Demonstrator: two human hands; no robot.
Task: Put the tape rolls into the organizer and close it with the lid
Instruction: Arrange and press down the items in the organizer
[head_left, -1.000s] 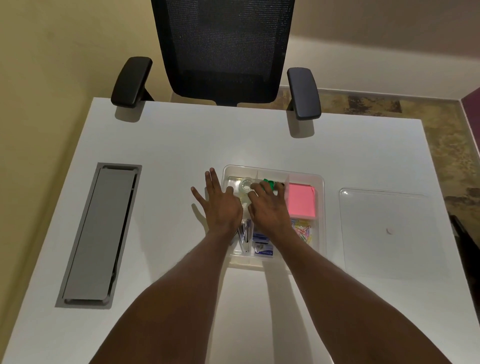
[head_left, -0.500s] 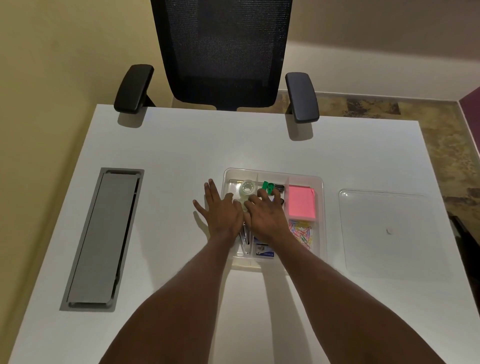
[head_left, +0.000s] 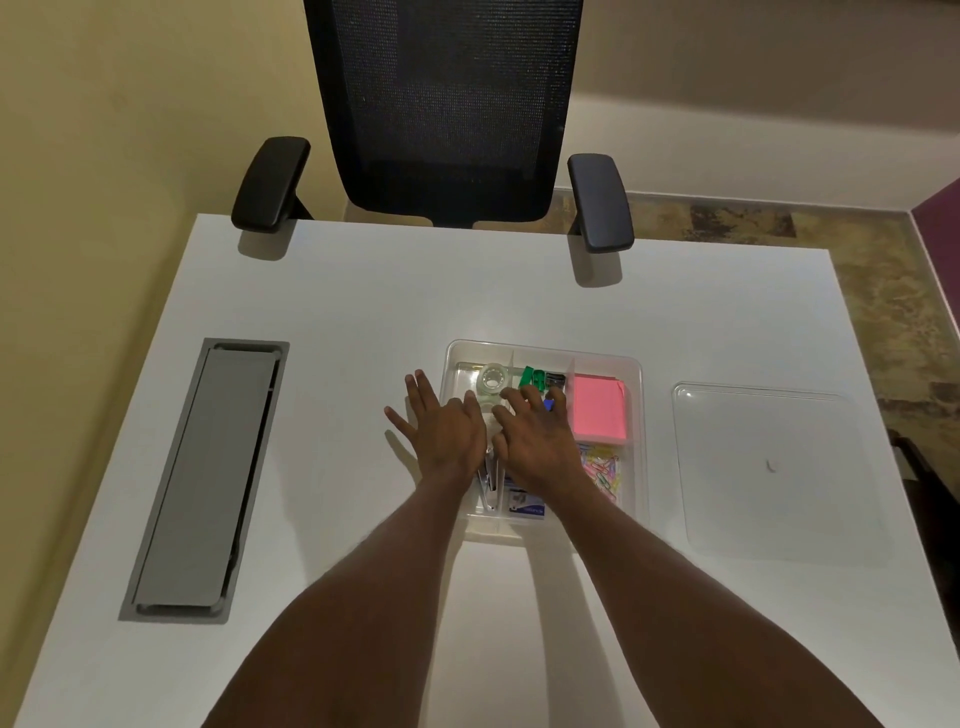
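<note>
- Hands first — the left hand (head_left: 447, 434) lies flat with fingers spread, partly on the white table (head_left: 337, 322) and partly over the left edge of the clear organizer (head_left: 636, 415); it holds nothing.
- Right hand (head_left: 537, 441) hovers palm down over the middle of the organizer, fingers loosely spread and gripping nothing.
- One clear tape roll (head_left: 491, 382) sits in the far left compartment, just beyond the fingertips of both hands.
- Green and black clips (head_left: 540, 378) fill the next compartment; pink sticky notes (head_left: 598, 408) lie on the right, coloured paper clips (head_left: 602, 470) nearer the person.
- Clear lid (head_left: 769, 467) rests flat on the table, to the right of the organizer and apart from it.
</note>
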